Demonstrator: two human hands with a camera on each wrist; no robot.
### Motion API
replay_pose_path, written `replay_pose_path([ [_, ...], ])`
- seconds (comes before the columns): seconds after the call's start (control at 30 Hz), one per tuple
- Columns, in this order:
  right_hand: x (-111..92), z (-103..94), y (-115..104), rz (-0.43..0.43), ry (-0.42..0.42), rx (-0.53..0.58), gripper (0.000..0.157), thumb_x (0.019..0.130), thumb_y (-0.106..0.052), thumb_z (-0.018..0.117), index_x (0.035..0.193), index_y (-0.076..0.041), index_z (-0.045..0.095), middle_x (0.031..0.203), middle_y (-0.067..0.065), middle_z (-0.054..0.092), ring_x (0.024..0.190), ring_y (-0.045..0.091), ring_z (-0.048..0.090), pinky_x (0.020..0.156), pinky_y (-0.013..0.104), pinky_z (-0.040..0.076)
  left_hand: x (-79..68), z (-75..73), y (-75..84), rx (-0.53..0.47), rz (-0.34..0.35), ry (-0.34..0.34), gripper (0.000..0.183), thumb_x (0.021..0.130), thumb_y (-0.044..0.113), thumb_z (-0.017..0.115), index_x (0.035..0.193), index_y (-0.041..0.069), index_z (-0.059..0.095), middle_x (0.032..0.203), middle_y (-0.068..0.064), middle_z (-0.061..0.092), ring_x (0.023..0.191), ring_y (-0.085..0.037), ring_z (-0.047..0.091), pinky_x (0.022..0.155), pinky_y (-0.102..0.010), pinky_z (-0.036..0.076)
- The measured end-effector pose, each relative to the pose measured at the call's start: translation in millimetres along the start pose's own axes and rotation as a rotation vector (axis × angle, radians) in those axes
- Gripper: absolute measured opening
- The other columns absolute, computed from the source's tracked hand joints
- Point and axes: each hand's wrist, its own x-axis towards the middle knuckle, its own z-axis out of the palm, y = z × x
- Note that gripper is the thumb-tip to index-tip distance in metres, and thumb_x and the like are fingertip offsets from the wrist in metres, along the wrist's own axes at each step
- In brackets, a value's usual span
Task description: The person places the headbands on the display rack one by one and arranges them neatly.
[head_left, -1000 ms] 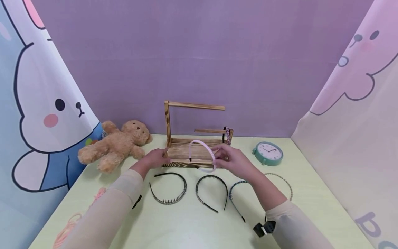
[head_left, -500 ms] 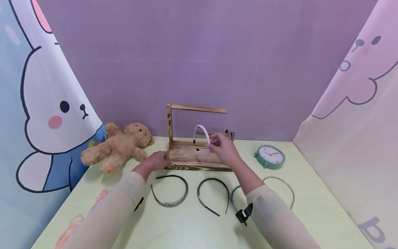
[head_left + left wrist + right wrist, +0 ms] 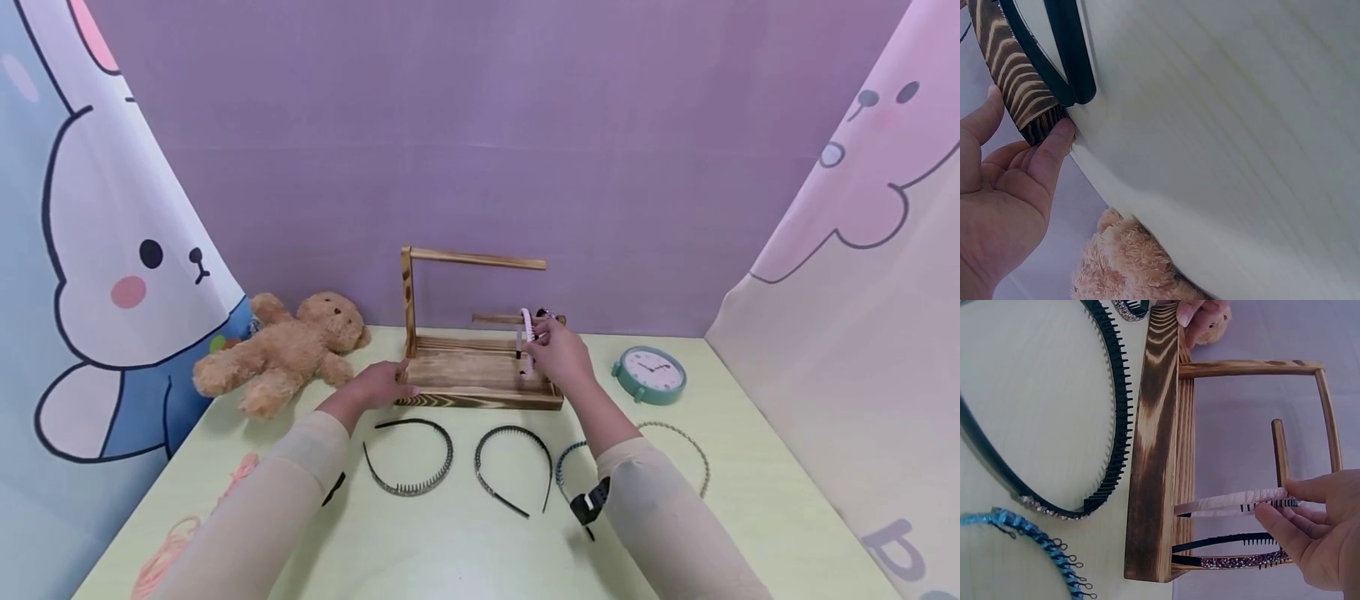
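Observation:
My right hand (image 3: 561, 358) pinches a pale pink headband (image 3: 528, 327) at the short lower bar of a wooden rack (image 3: 480, 401). In the right wrist view, the pink headband (image 3: 1229, 502) stands over this bar, its ends down near the rack's base. Beside it, nearer the rack's right end, hangs a glittery black headband (image 3: 1244, 560). My left hand (image 3: 372, 386) holds the left end of the rack's base. The left wrist view shows that hand (image 3: 1010, 194) with thumb and fingers on either side of the striped wooden corner (image 3: 1029, 94).
Two black toothed headbands (image 3: 450, 454) (image 3: 478, 467), a blue one (image 3: 559, 475) and a beaded one (image 3: 699, 458) lie in front of the rack. A teddy bear (image 3: 292, 354) lies left, a green clock (image 3: 651, 375) right. Pink yarn (image 3: 168, 550) lies at the left edge.
My right hand has carried the pink headband from in front of the rack, up and back, then rightward onto the lower bar. The left hand keeps holding the rack's left end.

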Motion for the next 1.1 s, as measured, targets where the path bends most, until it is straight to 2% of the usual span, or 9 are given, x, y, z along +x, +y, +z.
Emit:
replay_pose_path([
  [0.2,-0.1,-3.5,-1.0,0.007,-0.014,-0.080,0.042,0.094,-0.032,0.066,0.127,-0.007,0.060,0.106,0.008,0.072,0.071,0.017,0.068,0.055,0.029,0.052,0.2,0.5,0.5,-0.004,0.003,-0.008,0.078,0.098,0.041,0.058,0.158,0.009,0.019,0.157,-0.021,0.030,0.142,-0.042,0.033,0.113,-0.057,0.032],
  [0.37,-5.9,-13.1,-2.6,-0.017,-0.035,-0.164,0.050,0.096,-0.038,0.063,0.134,-0.006,0.056,0.113,0.009,0.071,0.088,0.023,0.069,0.067,0.035,0.055,0.6,0.6,-0.2,-0.007,0.001,-0.009,0.077,0.099,0.041,0.058,0.158,0.010,0.019,0.157,-0.020,0.031,0.142,-0.041,0.033,0.113,-0.057,0.032],
  [0.5,-15.5,-25.4,-1.7,-0.045,-0.020,-0.211,0.052,0.097,-0.043,0.059,0.135,-0.007,0.055,0.117,0.010,0.069,0.100,0.029,0.067,0.078,0.043,0.056,0.4,0.2,-0.4,-0.003,0.009,-0.007,0.077,0.099,0.040,0.057,0.158,0.009,0.019,0.157,-0.021,0.031,0.142,-0.041,0.033,0.113,-0.057,0.032],
  [0.6,-25.9,-29.9,-1.5,-0.077,-0.030,-0.216,0.047,0.097,-0.045,0.060,0.127,-0.008,0.058,0.111,0.009,0.069,0.094,0.028,0.066,0.076,0.043,0.056,0.3,0.0,-1.2,0.009,0.018,-0.001,0.077,0.099,0.040,0.057,0.158,0.008,0.019,0.157,-0.022,0.031,0.142,-0.042,0.033,0.113,-0.057,0.032],
  [0.73,-45.1,-21.1,-3.2,-0.124,-0.169,-0.209,0.039,0.094,-0.045,0.064,0.115,-0.012,0.065,0.099,0.004,0.070,0.079,0.020,0.065,0.067,0.034,0.054,0.7,-0.5,-2.5,0.018,0.018,0.003,0.077,0.099,0.040,0.058,0.158,0.008,0.019,0.157,-0.022,0.031,0.142,-0.042,0.032,0.113,-0.057,0.032],
  [0.83,-61.3,-5.4,-4.9,-0.157,-0.295,-0.214,0.037,0.091,-0.045,0.068,0.110,-0.013,0.069,0.100,0.001,0.070,0.074,0.015,0.065,0.063,0.030,0.054,1.8,-1.0,-3.7,0.021,0.015,0.004,0.077,0.099,0.041,0.057,0.158,0.009,0.019,0.157,-0.022,0.031,0.143,-0.042,0.031,0.114,-0.057,0.031],
  [1.0,-87.3,26.3,-5.8,-0.227,-0.475,-0.294,0.043,0.089,-0.048,0.068,0.110,-0.010,0.070,0.098,0.002,0.071,0.063,0.011,0.063,0.062,0.029,0.053,3.4,-0.6,-3.4,0.023,0.015,0.001,0.077,0.099,0.041,0.058,0.157,0.008,0.020,0.157,-0.022,0.031,0.143,-0.042,0.031,0.114,-0.057,0.030],
  [1.07,-96.0,38.4,-6.4,-0.222,-0.543,-0.314,0.046,0.088,-0.048,0.069,0.112,-0.009,0.068,0.095,0.001,0.071,0.059,0.011,0.062,0.061,0.029,0.052,3.5,0.0,-3.2,0.021,0.014,-0.003,0.077,0.099,0.042,0.057,0.158,0.009,0.020,0.157,-0.022,0.031,0.142,-0.042,0.031,0.114,-0.057,0.031],
  [1.1,-99.7,44.0,-6.6,-0.221,-0.563,-0.328,0.043,0.088,-0.049,0.070,0.108,-0.011,0.069,0.091,-0.002,0.069,0.058,0.011,0.061,0.061,0.029,0.051,3.7,0.2,-3.1,0.020,0.011,-0.005,0.077,0.099,0.042,0.057,0.158,0.009,0.020,0.157,-0.021,0.031,0.143,-0.042,0.031,0.114,-0.057,0.031],
])
